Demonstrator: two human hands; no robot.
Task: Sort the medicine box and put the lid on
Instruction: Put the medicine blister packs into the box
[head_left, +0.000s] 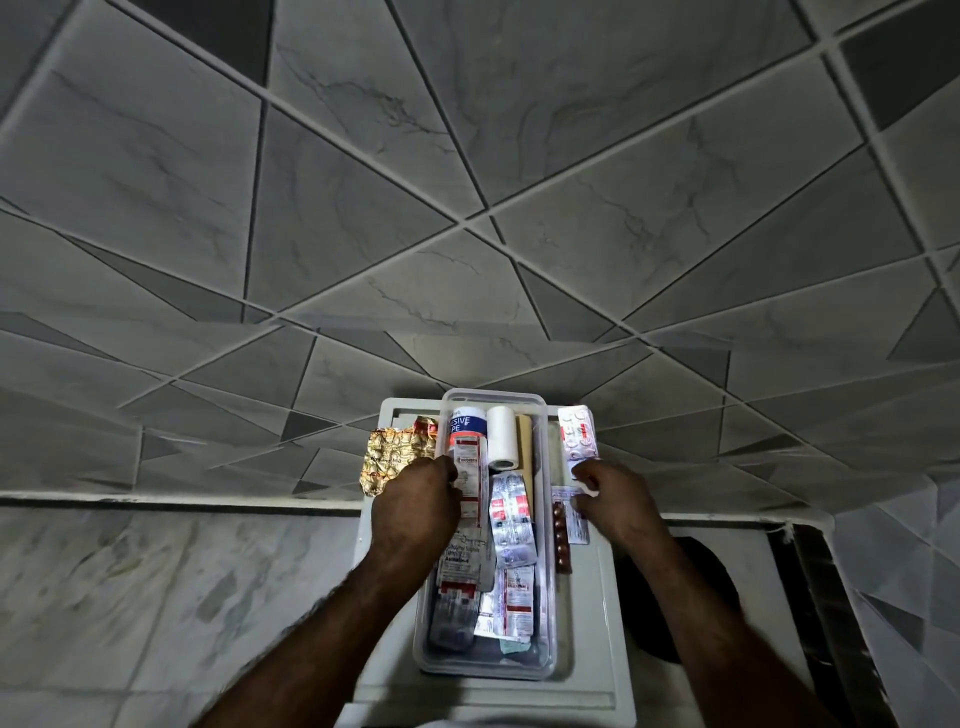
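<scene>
**Both grips closed on packets at the medicine box, lid not yet on**

The left hand has its grip curled over a tall red-and-white carton standing inside the box, fingers wrapped toward its near edge; whether it pinches the carton or only steadies it cannot be told. The right hand pinches a small white strip just outside the box's right wall, fingertips pressed together. The clear plastic medicine box sits in the middle of a white surface, long axis running away from the viewer. Inside it, a tape box and a white roll occupy the far end, probably grouped as dressings; silver blister strips lie overlapped through the middle and near end. Outside, a gold foil strip lies to the left and a blister sheet to the right, likely awaiting sorting. No lid is identifiable; tiled wall rises behind.
</scene>
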